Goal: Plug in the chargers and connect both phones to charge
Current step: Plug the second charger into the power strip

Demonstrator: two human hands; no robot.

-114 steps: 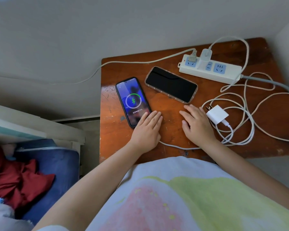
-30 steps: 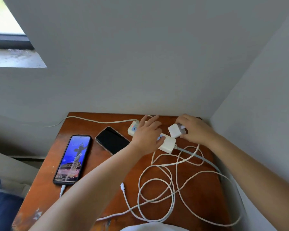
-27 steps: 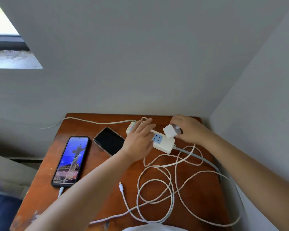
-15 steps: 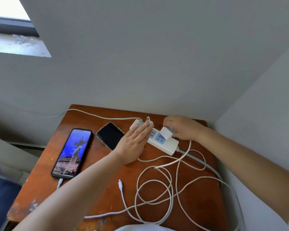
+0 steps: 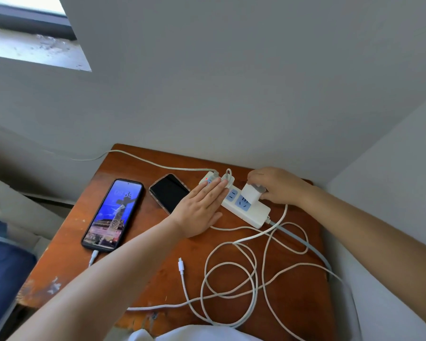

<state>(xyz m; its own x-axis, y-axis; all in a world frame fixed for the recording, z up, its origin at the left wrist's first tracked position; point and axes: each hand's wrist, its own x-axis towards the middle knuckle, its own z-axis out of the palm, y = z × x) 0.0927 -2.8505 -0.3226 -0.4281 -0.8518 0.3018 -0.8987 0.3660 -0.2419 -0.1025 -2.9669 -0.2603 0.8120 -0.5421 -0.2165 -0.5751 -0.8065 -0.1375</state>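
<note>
Wooden worktop (image 5: 293,279) in a corner, loose white cable (image 5: 231,286) coiled over its near right. Lit phone (image 5: 113,214) at left with a cable at its near end; dark phone (image 5: 169,193) beside it, unconnected. Strip (image 5: 253,212) at far centre, pinned under flat left hand (image 5: 199,210), fingers straight. Charger (image 5: 250,195) pinched in right hand (image 5: 278,187), tilted over the blue socket. Step in hand: seating the second charger. Next, probably: prongs squared, pressed down; then free plug (image 5: 180,263) to dark phone.

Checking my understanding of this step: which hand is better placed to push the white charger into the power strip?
Right: the right hand already grips the white charger over the power strip; the left hand lies flat steadying it.
</note>
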